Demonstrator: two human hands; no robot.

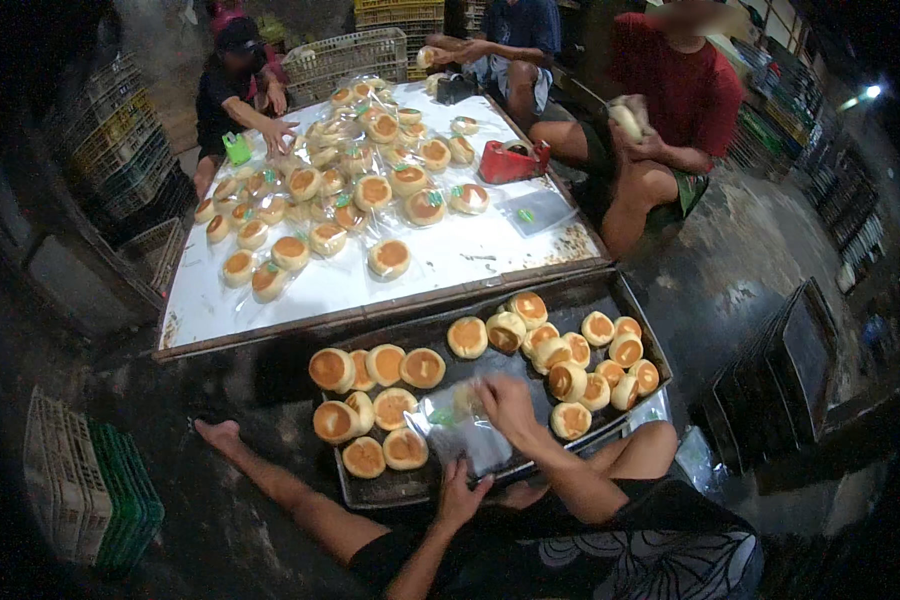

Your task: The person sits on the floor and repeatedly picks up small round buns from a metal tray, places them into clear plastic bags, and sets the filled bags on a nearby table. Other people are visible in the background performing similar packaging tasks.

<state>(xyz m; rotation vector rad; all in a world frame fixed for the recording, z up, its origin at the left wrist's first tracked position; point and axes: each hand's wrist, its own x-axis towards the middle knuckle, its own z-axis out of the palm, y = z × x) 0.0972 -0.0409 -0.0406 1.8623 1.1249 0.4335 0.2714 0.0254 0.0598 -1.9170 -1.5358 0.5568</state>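
A clear plastic bag (474, 439) with a green print lies over the near middle of a dark metal baking tray (487, 370). My left hand (461, 495) has its fingers on the bag's near edge, its thumb to the right. My right hand (506, 405) is blurred at the bag's far end, fingers bunched. A pale blurred shape, perhaps a bun, shows by its fingertips; whether the hand grips it is unclear. Round buns with browned tops, such as one bun (395, 408), sit left of the bag. A looser group, including another bun (571, 421), fills the tray's right side.
Beyond the tray, a white-topped table (345, 289) bears many bagged buns (373, 193), a red tape dispenser (514, 160) and a green dispenser (236, 148). Three people sit around it. Stacked crates (94, 480) stand at left, dark trays (776, 367) lean at right.
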